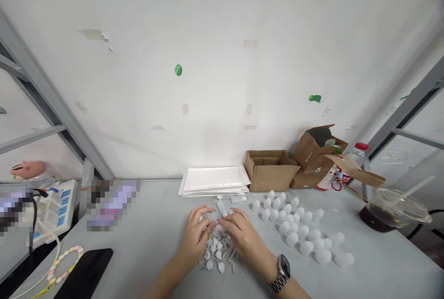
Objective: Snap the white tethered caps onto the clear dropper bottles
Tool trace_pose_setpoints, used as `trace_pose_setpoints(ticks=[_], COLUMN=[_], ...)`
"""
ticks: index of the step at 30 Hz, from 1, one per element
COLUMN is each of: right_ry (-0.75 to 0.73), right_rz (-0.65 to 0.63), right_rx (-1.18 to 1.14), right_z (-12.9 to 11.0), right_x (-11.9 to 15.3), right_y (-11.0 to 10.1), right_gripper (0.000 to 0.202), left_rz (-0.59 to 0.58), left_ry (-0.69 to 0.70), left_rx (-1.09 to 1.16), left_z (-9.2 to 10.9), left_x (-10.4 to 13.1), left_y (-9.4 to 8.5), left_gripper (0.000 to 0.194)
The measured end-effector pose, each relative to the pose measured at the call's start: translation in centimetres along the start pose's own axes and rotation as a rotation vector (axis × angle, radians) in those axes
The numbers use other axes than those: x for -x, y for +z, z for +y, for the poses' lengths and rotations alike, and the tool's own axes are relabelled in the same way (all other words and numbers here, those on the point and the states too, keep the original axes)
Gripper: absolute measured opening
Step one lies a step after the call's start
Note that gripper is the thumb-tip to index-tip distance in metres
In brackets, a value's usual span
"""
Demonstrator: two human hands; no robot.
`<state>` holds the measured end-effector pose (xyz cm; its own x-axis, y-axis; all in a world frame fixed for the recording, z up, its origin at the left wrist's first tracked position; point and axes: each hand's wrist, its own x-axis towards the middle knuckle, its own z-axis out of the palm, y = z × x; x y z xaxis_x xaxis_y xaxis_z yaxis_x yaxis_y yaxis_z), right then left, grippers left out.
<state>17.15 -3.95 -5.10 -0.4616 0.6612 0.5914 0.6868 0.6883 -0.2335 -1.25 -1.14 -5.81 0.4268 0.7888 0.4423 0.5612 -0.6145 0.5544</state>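
Nearest the camera, two bare forearms (163,280) come in on either side of the pile of small white pieces (218,246). To the right of the pile spreads a loose group of rounded, translucent white bulbs (303,232); a careless sideways swing of the right arm could knock some over or set them rolling. Farther right of the pile, well apart from it, sits a lidded cup of dark drink (379,213), and a wider swing could tip it and wet the grey desk (149,243). Within the pile, thin strands lie crossed among the pieces, so tugging one out could snarl or drag others. The left hand (194,234) arches over the pile's left edge and the right hand (243,234) over its right, backs upward, fingers bent inward. A metal-banded watch (278,275) circles the right wrist, nearer the camera than the pile. Fingertips draw close together above the pile's far part; what they pinch, if anything, I cannot tell. A slim white tag (221,208) shows just beyond the pile, between the hands.
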Motion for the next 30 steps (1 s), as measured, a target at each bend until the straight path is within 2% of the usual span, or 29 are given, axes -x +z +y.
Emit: trace_pose_setpoints(ticks=[7,16,18,20,24,27,30], right_ry=[-0.031,0.001,0.021,0.085,0.306,0.516,0.686], right_rz=[-0.081,-0.140,-0.099,-0.003,0.210,0.366,0.416], right_rx=[0.196,0.270,0.296,0.328,0.349,0.328,0.213], right_z=[1.4,0.6,1.4,2.9,5.6,6.6,7.0], right_x=[0.2,0.8,1.6,2.6,4.3,4.6,4.3], right_y=[-1.8,-3.3,-3.9,-5.1,-8.1,-10.0,-11.0], right_gripper=[0.040,0.034,0.035,0.035,0.021,0.031,0.037], left_rz=[-0.036,-0.099,-0.101,-0.073,-0.041,-0.069,-0.053], left_ry=[0.054,0.089,0.091,0.057,-0.009,-0.013,-0.043], left_rx=[-0.087,-0.118,-0.129,-0.139,-0.135,-0.139,-0.146], left_z=[0.6,0.7,0.2,-0.4,-1.0,-0.9,-1.2], left_x=[-0.4,-0.4,-0.2,-0.2,-0.4,-0.5,-0.3], left_y=[-0.6,-0.7,-0.7,-0.7,-0.6,-0.3,-0.4], left_gripper=[0.028,0.028,0.028,0.029,0.029,0.027,0.024])
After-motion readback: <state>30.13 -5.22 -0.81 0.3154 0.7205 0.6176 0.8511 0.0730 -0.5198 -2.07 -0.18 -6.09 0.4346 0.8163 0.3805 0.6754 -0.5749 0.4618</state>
